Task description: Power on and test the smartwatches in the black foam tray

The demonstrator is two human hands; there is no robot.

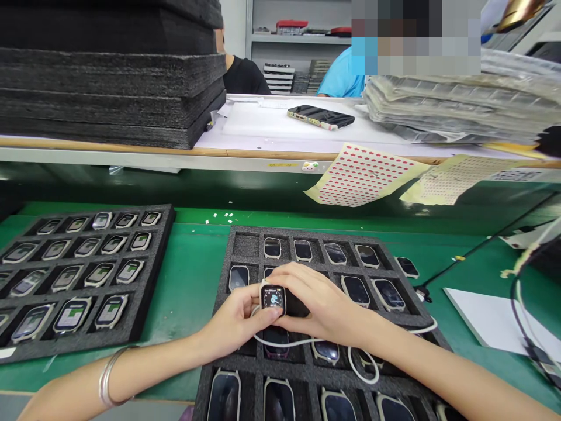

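Note:
A smartwatch (272, 297) without a strap, its screen lit with a dial, is held between both hands above a black foam tray (246, 244). My left hand (234, 318) is closed on the watch's left side, its thumb at the lower part of the screen. Over the top and right edge curl the fingers of my right hand (322, 301), also closed on it. A thin white cable (369, 381) runs from beside my left fingers, across the tray and under my right forearm. Its end is hidden. Several dark-screened watches lie in the tray's compartments.
Another foam tray (151, 286) of watches lies left on the green table. One watch (407, 267) rests outside the trays, near a black cable (475, 248). On the shelf above are stacked foam trays (109, 99), a phone (321, 117) and plastic trays (451, 105). Two people sit beyond.

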